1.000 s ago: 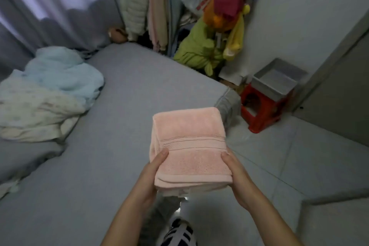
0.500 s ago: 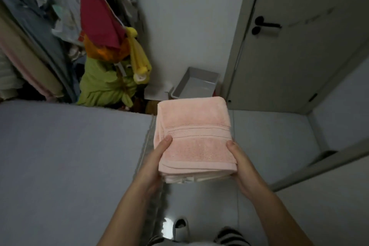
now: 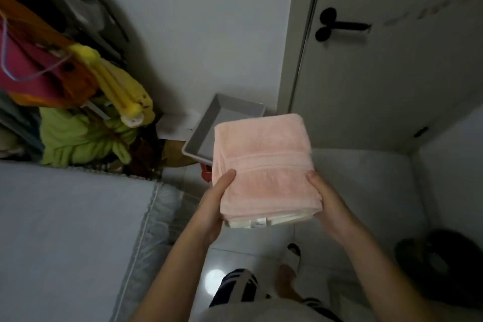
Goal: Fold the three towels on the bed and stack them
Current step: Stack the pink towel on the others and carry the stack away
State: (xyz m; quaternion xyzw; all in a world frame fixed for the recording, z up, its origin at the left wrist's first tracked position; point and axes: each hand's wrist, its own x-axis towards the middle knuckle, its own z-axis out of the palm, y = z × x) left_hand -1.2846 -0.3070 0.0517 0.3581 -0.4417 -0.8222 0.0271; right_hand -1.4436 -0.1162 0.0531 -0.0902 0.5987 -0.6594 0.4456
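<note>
A folded pink towel (image 3: pixel 264 165) is held flat in the air over the floor, to the right of the bed (image 3: pixel 65 230). Under its near edge a folded white towel (image 3: pixel 261 223) with a small label shows. My left hand (image 3: pixel 217 201) grips the stack's left side, thumb on top. My right hand (image 3: pixel 325 198) grips the right side the same way. No other towel is in view.
The grey bed fills the lower left. Hanging clothes (image 3: pixel 78 102) crowd the upper left. A grey tray (image 3: pixel 222 125) sits behind the towel near the wall. A shut door (image 3: pixel 392 60) with a black handle stands to the right. My feet in slippers (image 3: pixel 290 259) are on the tiled floor.
The view has swung right, away from the bed and the blue and white bedding, toward the door. The pink towel stays gripped in both hands and has moved off the bed over the floor.
</note>
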